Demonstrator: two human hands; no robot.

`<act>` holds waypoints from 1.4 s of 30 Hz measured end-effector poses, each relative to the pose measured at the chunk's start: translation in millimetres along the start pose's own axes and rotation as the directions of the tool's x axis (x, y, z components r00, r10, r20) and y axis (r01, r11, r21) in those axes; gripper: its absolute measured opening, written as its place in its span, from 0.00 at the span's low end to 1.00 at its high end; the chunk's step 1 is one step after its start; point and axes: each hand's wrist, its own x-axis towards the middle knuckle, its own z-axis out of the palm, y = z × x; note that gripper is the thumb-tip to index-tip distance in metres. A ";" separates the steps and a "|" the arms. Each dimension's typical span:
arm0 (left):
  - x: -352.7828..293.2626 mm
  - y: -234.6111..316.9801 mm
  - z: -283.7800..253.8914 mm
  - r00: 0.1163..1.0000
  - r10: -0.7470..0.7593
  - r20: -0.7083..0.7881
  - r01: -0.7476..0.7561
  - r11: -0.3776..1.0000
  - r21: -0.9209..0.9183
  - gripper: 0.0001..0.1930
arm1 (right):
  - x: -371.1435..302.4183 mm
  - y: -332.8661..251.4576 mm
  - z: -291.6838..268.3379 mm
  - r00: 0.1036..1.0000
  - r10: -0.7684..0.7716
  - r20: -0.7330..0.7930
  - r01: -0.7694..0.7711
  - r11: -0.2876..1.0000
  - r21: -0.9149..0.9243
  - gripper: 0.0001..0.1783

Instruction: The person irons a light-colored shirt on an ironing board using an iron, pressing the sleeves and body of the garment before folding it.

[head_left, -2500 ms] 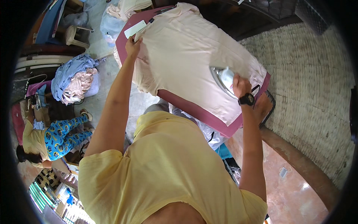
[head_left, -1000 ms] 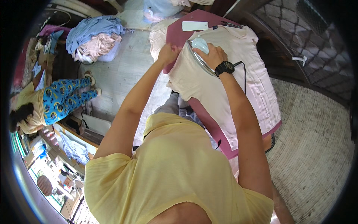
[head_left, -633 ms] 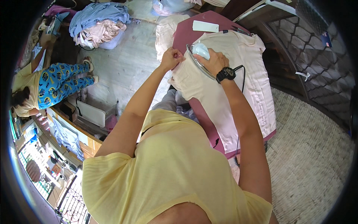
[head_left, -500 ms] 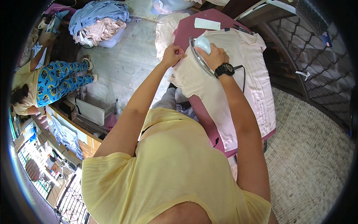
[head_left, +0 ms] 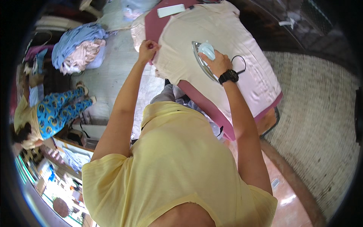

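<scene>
The pale pink garment (head_left: 236, 41) lies spread on the padded maroon surface (head_left: 154, 28), in front of the person, and covers most of its top. The fabric looks thin and soft, so I judge it to be light, with little stiffness of its own: it should bend easily, slide a little under a pull, and take new creases if it is pushed from one point only. For this reason the better place to take hold seems to be an edge or a doubled seam, with the fingertips only, so that the fabric stays flat and is not bunched.

The left hand (head_left: 148, 50) is at the left edge of the garment, with its fingers curled and their tips near together. They are small in this wide view, so I cannot tell whether they pinch the fabric or only rest beside it.

The right hand (head_left: 220, 65) is grasping the iron (head_left: 206, 51), which sits on the garment with its point directed away and to the left. The iron is probably the heavier thing, rigid and smooth, and should glide well. Its handle is the proper place for holding, because the metal base may be hot. A dark cord (head_left: 244, 65) makes a loop beside the wrist and could drag at the iron. A white flat thing (head_left: 171, 10) lies at the far end of the surface.
</scene>
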 end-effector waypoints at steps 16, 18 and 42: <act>-102.2 158.3 149.6 0.519 0.708 0.479 -0.817 0.576 0.035 0.25 | -239.8 155.8 -61.9 0.779 0.507 -0.370 -0.431 0.861 0.271 0.37; -123.1 173.6 180.1 0.371 0.749 0.550 -0.896 0.443 0.001 0.26 | -251.5 161.0 -82.9 0.700 0.610 -0.371 -0.542 0.793 0.279 0.39; -184.0 192.2 252.0 0.162 0.570 0.805 -0.974 0.223 0.037 0.35 | -198.5 211.2 -42.9 0.415 0.814 -0.406 -0.623 0.580 0.525 0.39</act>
